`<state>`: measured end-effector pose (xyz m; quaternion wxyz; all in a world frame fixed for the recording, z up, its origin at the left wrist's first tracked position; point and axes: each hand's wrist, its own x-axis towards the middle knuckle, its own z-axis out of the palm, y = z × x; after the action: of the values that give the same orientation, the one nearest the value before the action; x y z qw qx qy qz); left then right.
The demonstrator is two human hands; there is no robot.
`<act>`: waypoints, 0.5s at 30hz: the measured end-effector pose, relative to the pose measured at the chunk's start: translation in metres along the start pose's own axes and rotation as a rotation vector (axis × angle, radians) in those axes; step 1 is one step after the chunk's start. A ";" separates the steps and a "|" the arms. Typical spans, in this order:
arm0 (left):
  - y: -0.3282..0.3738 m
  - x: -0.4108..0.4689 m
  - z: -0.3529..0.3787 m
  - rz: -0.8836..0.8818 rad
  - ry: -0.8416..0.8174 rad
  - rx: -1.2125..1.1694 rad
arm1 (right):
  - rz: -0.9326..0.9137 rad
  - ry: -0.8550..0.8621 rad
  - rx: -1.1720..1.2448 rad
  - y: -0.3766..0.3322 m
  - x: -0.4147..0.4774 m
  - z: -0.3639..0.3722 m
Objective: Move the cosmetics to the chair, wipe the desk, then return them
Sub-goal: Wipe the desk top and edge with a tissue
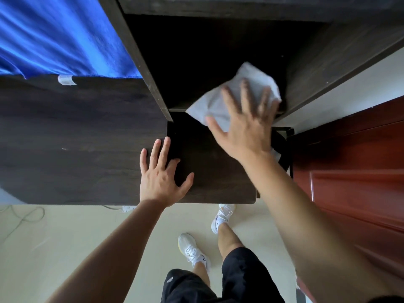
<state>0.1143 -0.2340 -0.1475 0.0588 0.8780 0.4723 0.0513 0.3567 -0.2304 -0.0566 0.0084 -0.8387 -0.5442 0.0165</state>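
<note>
A dark wooden desk (83, 136) fills the middle of the view. On its right part lies a white cloth (220, 101), crumpled at the mouth of the dark shelf recess. My right hand (247, 121) presses flat on the cloth with fingers spread; the hand is blurred. My left hand (162, 173) rests flat on the desk top near its front edge, fingers straight and spread, holding nothing. No cosmetics and no chair show in this view.
A dark shelf unit (323, 68) rises behind and to the right of the cloth. Blue fabric (54, 36) hangs at the upper left. A red-brown door (354, 167) stands at the right. A white cable (24, 217) lies on the beige floor.
</note>
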 end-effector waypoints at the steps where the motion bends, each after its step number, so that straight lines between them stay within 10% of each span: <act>1: 0.000 0.000 0.000 0.000 -0.004 0.005 | 0.021 -0.007 0.005 0.012 0.003 0.001; 15: 0.003 0.001 -0.005 0.002 -0.050 0.006 | -0.219 0.042 0.153 -0.026 0.005 -0.003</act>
<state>0.1164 -0.2343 -0.1423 0.0680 0.8797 0.4698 0.0281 0.3349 -0.2152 -0.0526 0.0854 -0.7714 -0.6294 0.0395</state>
